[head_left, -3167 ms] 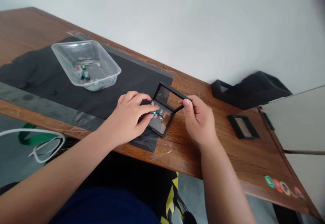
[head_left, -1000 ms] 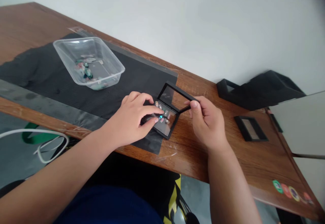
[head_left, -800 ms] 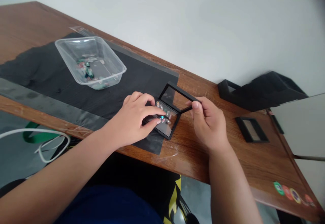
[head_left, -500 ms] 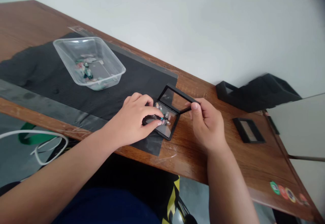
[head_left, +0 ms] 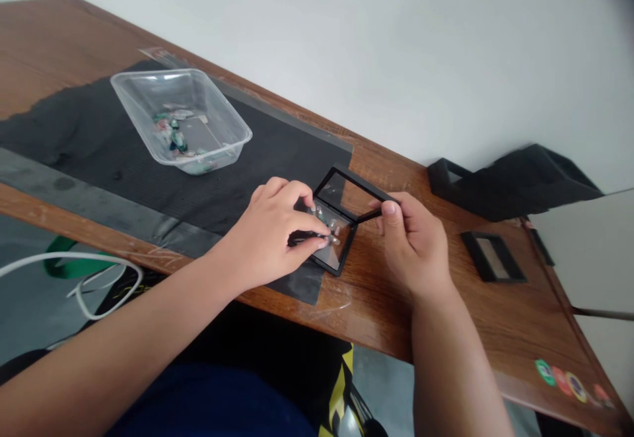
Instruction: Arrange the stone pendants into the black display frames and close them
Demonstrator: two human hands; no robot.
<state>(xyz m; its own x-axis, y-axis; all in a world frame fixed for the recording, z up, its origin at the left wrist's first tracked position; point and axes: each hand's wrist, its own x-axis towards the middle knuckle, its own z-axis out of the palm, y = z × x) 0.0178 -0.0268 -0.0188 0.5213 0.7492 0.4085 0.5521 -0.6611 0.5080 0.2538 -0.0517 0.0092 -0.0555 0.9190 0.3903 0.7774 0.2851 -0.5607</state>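
A hinged black display frame (head_left: 339, 262) with clear film panes stands open like a book at the right end of the dark mat. Several small shiny ornaments (head_left: 333, 227), possibly jewellery, lie on its lower pane. My left hand (head_left: 272, 232) reaches over that pane, thumb and index finger pinched together at the ornaments; the small piece between the fingertips is mostly hidden. My right hand (head_left: 416, 239) grips the raised lid (head_left: 361, 186) at its right corner between thumb and fingers, holding it tilted up.
A clear plastic tub (head_left: 238, 150) with small colourful pieces stands on the dark mat (head_left: 277, 140). To the right are a smaller black frame (head_left: 493, 257), a black-covered object (head_left: 525, 183) and round stickers (head_left: 559, 379). A white cable (head_left: 133, 278) hangs below the table's front edge.
The whole view has shifted slightly, everything appearing a little further right. My left fingertips still pinch over the lower pane, the bluish bit there now hidden. My right hand keeps the lid raised.
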